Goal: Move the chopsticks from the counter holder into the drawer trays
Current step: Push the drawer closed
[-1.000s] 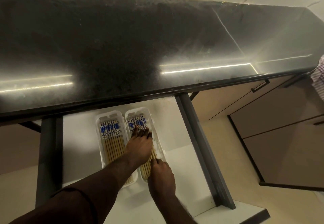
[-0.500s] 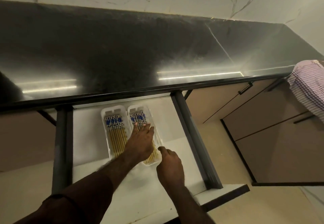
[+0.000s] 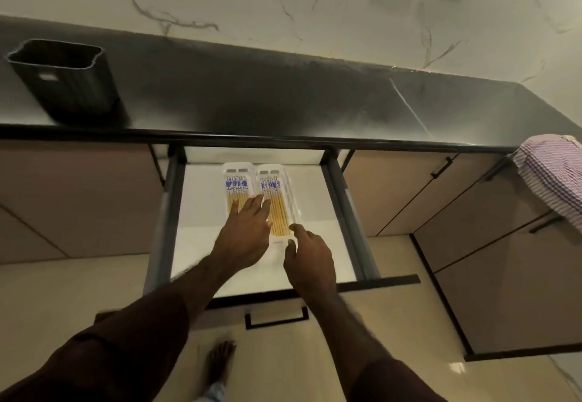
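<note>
Two white trays lie side by side in the open drawer (image 3: 318, 244). The left tray (image 3: 227, 171) and the right tray (image 3: 287, 178) each hold several wooden chopsticks with blue-patterned tops (image 3: 236, 185) (image 3: 274, 203). My left hand (image 3: 244, 234) hovers flat over the near ends of both trays with its fingers spread and nothing in it. Just off the right tray's near corner is my right hand (image 3: 310, 257), fingers loosely curled and empty. A dark ribbed holder (image 3: 63, 80) stands on the black counter at the far left; no chopsticks show above its rim.
The black counter (image 3: 283, 96) runs under a marble wall. A checked cloth (image 3: 554, 175) hangs off the counter's right end. The drawer front carries a black handle (image 3: 277, 319). Closed cabinet doors flank the drawer. My bare foot (image 3: 219, 360) stands on the floor below.
The view has pulled back and tilted up, so the holder and wall now show. Both hands have lifted off the right tray's chopsticks and drawn back toward me.
</note>
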### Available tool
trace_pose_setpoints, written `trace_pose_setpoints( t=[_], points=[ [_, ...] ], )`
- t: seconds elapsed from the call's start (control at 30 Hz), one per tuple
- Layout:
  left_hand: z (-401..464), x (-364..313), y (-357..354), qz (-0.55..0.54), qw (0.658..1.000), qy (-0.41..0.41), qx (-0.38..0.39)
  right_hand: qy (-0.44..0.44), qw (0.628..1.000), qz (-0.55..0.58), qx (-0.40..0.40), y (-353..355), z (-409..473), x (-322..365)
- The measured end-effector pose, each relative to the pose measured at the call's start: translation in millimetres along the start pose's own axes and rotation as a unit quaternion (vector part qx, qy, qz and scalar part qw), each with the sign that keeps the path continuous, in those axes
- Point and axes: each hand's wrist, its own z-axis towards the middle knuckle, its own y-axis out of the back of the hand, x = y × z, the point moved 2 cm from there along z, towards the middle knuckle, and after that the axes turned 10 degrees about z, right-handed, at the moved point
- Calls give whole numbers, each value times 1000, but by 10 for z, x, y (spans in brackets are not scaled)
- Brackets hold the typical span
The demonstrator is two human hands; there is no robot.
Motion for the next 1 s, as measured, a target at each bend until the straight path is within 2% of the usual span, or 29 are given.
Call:
trace_pose_setpoints(
  t=[0.17, 0.37, 0.47, 0.77, 1.0],
  points=[
    [-860, -42, 49, -24, 998, 38, -41, 23, 999, 13, -22, 168, -587, 121],
    [-1644, -39, -18, -47, 993, 96, -57, 24, 999, 22, -11, 146, -1072, 162],
    [-1928, 21, -203, -36, 992, 112, -40, 24, 1000, 11, 2, 29, -1207, 101],
    [-2266, 209, -767, 2, 995, 87, -39, -18, 996, -7, 91, -463, -1329, -198],
    [-2298, 252, -1138, 22, 997, 73, -25, -14, 985, -62, 162, -776, -1275, -400]
  ],
)
